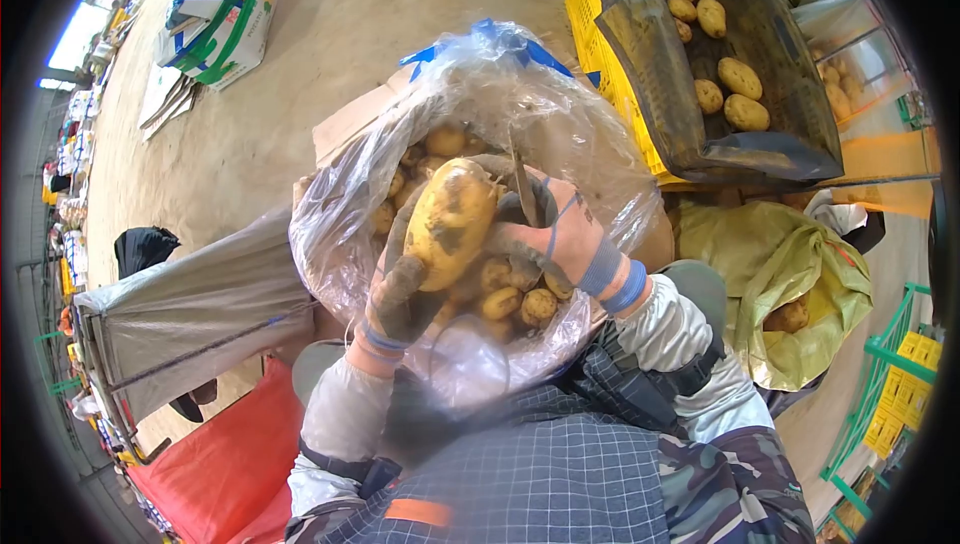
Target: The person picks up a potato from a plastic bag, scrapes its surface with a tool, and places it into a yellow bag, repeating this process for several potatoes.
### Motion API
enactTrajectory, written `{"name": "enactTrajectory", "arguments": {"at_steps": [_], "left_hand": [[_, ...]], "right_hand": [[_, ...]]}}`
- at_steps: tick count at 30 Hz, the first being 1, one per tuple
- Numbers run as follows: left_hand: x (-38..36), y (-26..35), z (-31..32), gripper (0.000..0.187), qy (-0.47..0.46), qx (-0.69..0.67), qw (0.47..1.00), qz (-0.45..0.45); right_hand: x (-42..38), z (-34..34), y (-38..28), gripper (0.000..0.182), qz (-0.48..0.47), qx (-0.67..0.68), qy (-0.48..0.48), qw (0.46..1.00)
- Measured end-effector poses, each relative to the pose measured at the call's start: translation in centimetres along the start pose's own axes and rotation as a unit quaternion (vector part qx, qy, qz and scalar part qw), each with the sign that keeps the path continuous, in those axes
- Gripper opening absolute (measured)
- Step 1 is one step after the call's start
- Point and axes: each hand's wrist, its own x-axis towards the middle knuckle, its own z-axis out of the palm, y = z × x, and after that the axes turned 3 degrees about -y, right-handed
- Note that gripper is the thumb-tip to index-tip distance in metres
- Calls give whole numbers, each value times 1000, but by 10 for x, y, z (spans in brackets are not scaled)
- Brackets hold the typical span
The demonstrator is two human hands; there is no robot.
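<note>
A large potato point(452, 219) with dark soil patches is in my left hand point(395, 289), whose gloved fingers wrap around its left side and base. My right hand point(555, 234), in a pink glove with dark, dirty fingers, is closed on a small knife point(522, 184), blade pointing up and away from me. Its fingers also come right up to the potato's right side. Below both hands, a clear plastic bag point(345, 194) gapes wide, with several smaller potatoes point(503, 302) inside.
At the upper right, a yellow crate point(612, 64) with a dark lining holds several potatoes point(740, 76). An olive-green sack point(820, 289) with a potato stands to my right. A grey-covered frame point(200, 314) and red sheet point(215, 444) are at left; a taped white box point(225, 29) lies beyond.
</note>
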Motion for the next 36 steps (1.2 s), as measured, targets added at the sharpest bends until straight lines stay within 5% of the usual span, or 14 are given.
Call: {"name": "enactTrajectory", "arguments": {"at_steps": [5, 8, 11, 15, 18, 19, 23, 27, 30, 33, 36], "left_hand": [[2, 16, 8, 95, 16, 159, 987, 19], [7, 14, 8, 94, 14, 194, 979, 61], [7, 13, 8, 92, 41, 179, 981, 57], [9, 15, 12, 91, 63, 148, 986, 40], [8, 13, 10, 90, 62, 120, 990, 29], [7, 12, 8, 90, 60, 116, 991, 21], [7, 18, 8, 91, 32, 73, 997, 7], [3, 24, 5, 97, 29, 25, 999, 4], [1, 25, 5, 99, 19, 10, 1000, 7], [3, 24, 5, 101, 22, 21, 999, 11], [3, 23, 0, 102, 16, 45, 999, 9]], "right_hand": [[0, -18, -36, 60, 34, -306, 23, 951], [-3, -17, -27, 34, -49, -461, 55, 884], [-4, -19, -24, 20, -62, -535, -46, 841], [-8, -3, -23, 14, -57, -553, -121, 822], [-4, -14, -16, 14, -106, -514, 29, 851], [0, -17, -27, 15, -39, -550, -49, 833], [-6, -5, -25, 21, -87, -535, -83, 836], [1, -19, -26, 25, -60, -533, 34, 843], [3, -26, -20, 26, 47, -571, -55, 818], [-5, -26, -31, 28, -54, -472, 44, 879], [-4, -27, -22, 30, -47, -522, -32, 851]]}}
